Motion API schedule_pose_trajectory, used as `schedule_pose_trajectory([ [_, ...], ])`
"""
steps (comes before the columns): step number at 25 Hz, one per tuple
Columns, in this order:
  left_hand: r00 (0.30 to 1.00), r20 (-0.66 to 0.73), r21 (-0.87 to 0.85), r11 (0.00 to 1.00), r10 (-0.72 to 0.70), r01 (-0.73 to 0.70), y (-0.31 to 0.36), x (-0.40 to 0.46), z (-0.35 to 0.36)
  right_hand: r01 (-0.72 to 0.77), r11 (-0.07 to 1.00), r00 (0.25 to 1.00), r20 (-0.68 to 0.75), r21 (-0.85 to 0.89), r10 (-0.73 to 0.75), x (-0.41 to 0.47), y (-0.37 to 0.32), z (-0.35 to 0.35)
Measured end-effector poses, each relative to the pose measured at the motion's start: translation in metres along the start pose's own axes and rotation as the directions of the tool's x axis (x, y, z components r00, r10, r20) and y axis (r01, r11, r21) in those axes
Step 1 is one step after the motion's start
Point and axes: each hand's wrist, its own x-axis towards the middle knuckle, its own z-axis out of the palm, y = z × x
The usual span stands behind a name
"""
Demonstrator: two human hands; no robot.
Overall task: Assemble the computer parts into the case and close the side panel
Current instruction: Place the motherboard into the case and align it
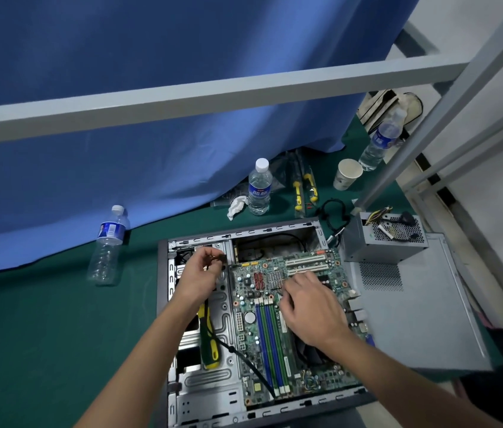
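An open computer case [163, 304] lies flat on the green table with a green motherboard [262, 329] inside it. My left hand [197, 279] is over the drive bay at the case's upper left and pinches a small black cable connector [221, 258]. A black cable [244, 359] runs from there down across the board. My right hand [308, 307] rests on the middle of the motherboard with curled fingers; what its fingertips touch is hidden. A yellow and black screwdriver [208, 341] lies on the metal bay under my left forearm.
A grey power supply [383, 242] sits on the grey side panel [423, 319] right of the case. Three water bottles [259, 186] [108, 245] [379, 143], a paper cup [347, 174], a crumpled tissue [237, 206] and yellow-handled tools [304, 189] stand behind. A grey frame bar [213, 91] crosses above.
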Motion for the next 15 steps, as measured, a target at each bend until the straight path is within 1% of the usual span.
schedule_pose_trajectory([
  [6, 0.999, 0.050, -0.115, 0.993, -0.022, 0.028, 0.004, -0.017, -0.002, 0.016, 1.000, 0.999, 0.042, 0.009, -0.016, 0.000, 0.002, 0.001],
  [10, 0.995, 0.089, -0.132, 0.990, -0.044, 0.056, 0.004, -0.023, -0.002, 0.022, 1.000, 0.999, 0.047, 0.006, -0.022, -0.001, 0.002, 0.000],
  [15, 0.994, 0.086, -0.104, 0.992, -0.062, 0.071, -0.001, -0.026, 0.006, 0.028, 0.999, 0.999, 0.031, 0.016, -0.029, -0.002, 0.002, -0.001],
])
